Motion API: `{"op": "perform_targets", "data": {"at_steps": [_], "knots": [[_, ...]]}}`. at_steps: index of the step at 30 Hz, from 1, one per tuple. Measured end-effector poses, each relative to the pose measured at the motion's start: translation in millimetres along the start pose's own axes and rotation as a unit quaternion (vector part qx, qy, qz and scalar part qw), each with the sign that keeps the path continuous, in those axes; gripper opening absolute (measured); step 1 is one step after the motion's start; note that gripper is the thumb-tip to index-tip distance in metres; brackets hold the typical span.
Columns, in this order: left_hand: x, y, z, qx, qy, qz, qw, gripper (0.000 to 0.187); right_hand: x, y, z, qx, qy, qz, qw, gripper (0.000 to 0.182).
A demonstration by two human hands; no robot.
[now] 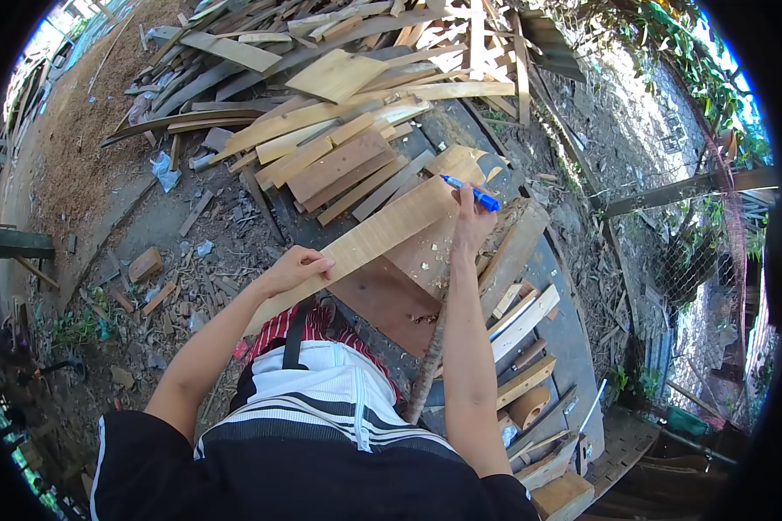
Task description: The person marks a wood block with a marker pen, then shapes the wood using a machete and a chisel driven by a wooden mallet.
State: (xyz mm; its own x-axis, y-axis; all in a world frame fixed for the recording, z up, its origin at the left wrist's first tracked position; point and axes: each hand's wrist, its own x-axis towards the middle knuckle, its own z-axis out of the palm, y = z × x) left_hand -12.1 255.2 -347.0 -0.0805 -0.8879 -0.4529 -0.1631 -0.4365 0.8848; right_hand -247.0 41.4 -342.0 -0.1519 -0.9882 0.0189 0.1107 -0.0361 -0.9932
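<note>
A long, thin light-coloured wooden board (382, 227) slants across in front of me, from near my lap up to the right. My left hand (297, 269) is closed on its near part, fingers curled over the edge. In my right hand (472, 221) is a blue marker (476, 194), pinched between the fingers close to the board's far end. The marker's tip points left, over the board. Beneath lies a wider brown wooden panel (391, 304) with shavings scattered on it.
Stacked planks (343, 165) lie just beyond the board, with a large heap of scrap wood (321, 52) behind. Offcuts (526, 321) and a thick wooden beam (514, 247) are at my right. A wire fence (686, 252) stands farther right. Debris covers the ground at left.
</note>
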Motion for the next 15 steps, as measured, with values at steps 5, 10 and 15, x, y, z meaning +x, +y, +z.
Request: {"op": "perform_targets", "data": {"at_steps": [5,10,15], "knots": [[0,2,-2,0.000,0.002,-0.008,1.000,0.034,21,8,-11,-0.041,-0.013,-0.017,0.999,0.022],[-1,5,-3,-0.004,0.002,-0.018,1.000,0.036,28,10,-12,-0.141,-0.050,-0.022,0.989,0.023],[-1,0,-3,-0.008,0.003,-0.018,1.000,0.035,26,10,-9,-0.123,-0.070,-0.013,0.990,0.024]]}}
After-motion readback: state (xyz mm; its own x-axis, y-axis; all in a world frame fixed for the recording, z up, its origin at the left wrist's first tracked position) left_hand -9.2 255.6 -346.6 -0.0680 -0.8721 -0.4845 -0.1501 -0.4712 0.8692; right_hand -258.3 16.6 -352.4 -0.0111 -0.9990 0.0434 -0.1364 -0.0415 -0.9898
